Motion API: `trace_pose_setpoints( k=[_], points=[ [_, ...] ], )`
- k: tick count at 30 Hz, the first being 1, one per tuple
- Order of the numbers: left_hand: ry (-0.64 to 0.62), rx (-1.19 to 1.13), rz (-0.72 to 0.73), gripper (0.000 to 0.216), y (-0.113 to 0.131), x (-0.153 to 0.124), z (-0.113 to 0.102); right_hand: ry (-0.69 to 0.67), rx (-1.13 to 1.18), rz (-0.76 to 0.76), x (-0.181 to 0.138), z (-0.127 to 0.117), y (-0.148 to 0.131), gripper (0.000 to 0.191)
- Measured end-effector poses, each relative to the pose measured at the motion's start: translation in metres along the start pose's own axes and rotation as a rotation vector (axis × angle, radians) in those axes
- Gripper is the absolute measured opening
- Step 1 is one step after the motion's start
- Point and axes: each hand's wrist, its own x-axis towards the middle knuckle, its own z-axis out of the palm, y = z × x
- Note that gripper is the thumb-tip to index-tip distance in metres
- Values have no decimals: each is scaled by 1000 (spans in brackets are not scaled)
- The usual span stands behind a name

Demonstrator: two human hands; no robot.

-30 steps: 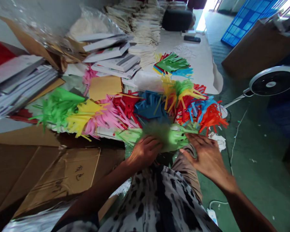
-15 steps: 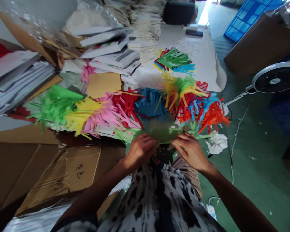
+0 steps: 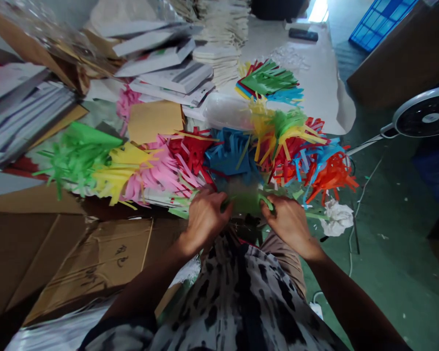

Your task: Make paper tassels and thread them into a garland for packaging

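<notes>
At the table's front edge, both hands grip a sheet of light green tissue paper [image 3: 246, 204]; its middle is blurred. My left hand [image 3: 208, 210] is closed on the left side, fingers curled. My right hand [image 3: 286, 217] pinches the right side, where a green edge curls up by the thumb. Just beyond lies fringed blue tissue paper [image 3: 229, 153]. To its left are red [image 3: 190, 148], pink [image 3: 155, 170], yellow [image 3: 122, 165] and green [image 3: 82, 146] fringed bunches. On the right sit a yellow and green bunch [image 3: 287, 124] and an orange-red one [image 3: 331, 173].
Stacked white boxes [image 3: 175, 73] and papers [image 3: 25, 107] crowd the left. A multicoloured fringed stack [image 3: 270, 80] lies farther back. An open cardboard box [image 3: 106, 258] stands below left. To the right are a fan [image 3: 429, 117], crumpled white paper [image 3: 337, 218] and a floor cable [image 3: 356, 212].
Both hands still hold the light green paper, with the fingers now curled in more. The right hand's edge of paper has turned up. The view has shifted slightly.
</notes>
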Motion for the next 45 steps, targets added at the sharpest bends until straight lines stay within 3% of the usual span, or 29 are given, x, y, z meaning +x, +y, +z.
trace_pose_setpoints(
  k=[6, 9, 11, 13, 16, 20, 24, 29, 34, 37, 39, 42, 44, 45],
  points=[
    [-9, 51, 29, 22, 1, 4, -1, 28, -66, -20, -3, 3, -4, 30],
    [56, 76, 49, 19, 0, 3, -1, 43, -81, -13, -3, 5, -9, 28],
    [121, 71, 172, 32, -2, 3, 0, 64, -103, -15, -3, 6, -12, 28],
    [135, 48, 400, 39, -6, 3, 2, 99, -134, -29, -4, 4, -12, 29],
    [31, 14, 662, 39, -11, 6, 8, 193, -166, -47, -10, -4, -4, 28],
    [-15, 17, 699, 37, -14, 9, 18, 343, -102, -162, -30, -10, 9, 33],
    [16, 10, 735, 38, -15, 11, 24, 328, -7, -393, -46, 7, 9, 48],
    [-69, -4, 814, 40, -22, 10, -3, 326, -20, -350, -47, 20, 14, 42],
    [-183, -71, 664, 34, -60, 6, -45, 316, 12, -336, -44, 11, 24, 31],
    [-116, -87, 494, 33, -90, 4, -64, 306, 34, -331, -42, 8, 23, 30],
    [-19, 13, 342, 28, -97, 2, -74, 296, 34, -320, -42, 8, 20, 30],
    [156, 135, 212, 19, -76, -3, -77, 274, 23, -303, -42, 6, 15, 31],
    [204, 41, 278, 17, -45, -7, -65, 261, 11, -302, -41, 5, 13, 30],
    [157, -45, 357, 20, -28, -8, -55, 258, 3, -301, -41, 4, 13, 29]
  ],
)
